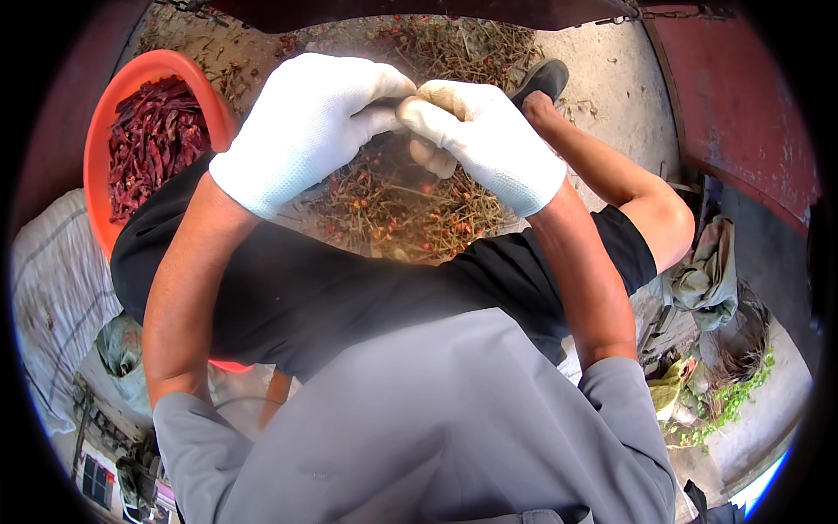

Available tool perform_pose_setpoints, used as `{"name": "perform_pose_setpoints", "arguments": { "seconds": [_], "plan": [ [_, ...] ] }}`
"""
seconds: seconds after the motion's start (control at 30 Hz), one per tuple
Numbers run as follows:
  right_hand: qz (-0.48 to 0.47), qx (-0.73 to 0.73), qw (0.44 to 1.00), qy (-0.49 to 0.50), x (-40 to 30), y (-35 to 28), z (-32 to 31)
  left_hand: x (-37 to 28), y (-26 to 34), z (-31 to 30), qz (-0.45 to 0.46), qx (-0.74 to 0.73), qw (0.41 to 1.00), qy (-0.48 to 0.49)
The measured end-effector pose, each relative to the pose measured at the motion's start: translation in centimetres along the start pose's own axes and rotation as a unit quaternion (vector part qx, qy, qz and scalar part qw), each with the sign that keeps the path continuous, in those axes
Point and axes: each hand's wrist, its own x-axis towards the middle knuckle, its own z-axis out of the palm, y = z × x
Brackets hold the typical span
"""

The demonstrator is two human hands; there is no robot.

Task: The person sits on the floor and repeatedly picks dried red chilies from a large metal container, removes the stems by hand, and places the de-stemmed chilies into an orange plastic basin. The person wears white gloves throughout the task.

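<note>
My left hand, in a white knit work glove, is raised in front of me with thumb and fingers pinched. My right hand, gloved the same way with stained fingertips, meets it at the fingertips. Whether anything small is between them is hidden by the fingers. Below the hands, a pile of dry stems with red bits lies on the ground between my legs. An orange plastic basin on the left holds many dried red chili peppers.
More stems and red scraps lie on the concrete ground ahead. A dark red metal panel stands at the right. A white woven sack is beside my leg at the left; a greenish cloth or sack hangs at the right.
</note>
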Motion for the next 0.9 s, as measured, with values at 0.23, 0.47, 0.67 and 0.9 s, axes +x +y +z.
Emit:
{"name": "perform_pose_setpoints", "arguments": {
  "seconds": [0.23,0.47,0.67,0.9],
  "plan": [
    [-0.185,-0.236,0.951,0.073,0.6,0.4,-1.3,0.8,1.4,-1.4,-0.193,-0.225,0.953,-0.062],
    [-0.252,-0.408,0.871,0.109,0.3,-1.9,-2.1,1.6,1.1,-1.6,-0.160,-0.205,0.963,-0.068],
    [-0.306,-0.456,0.830,0.100,-0.1,-2.7,-2.9,2.1,1.6,-2.1,-0.198,-0.240,0.945,-0.096],
    [-0.309,-0.340,0.887,0.039,-0.7,-3.5,-5.1,3.0,2.2,-3.6,-0.220,-0.350,0.903,-0.119]
  ]
}}
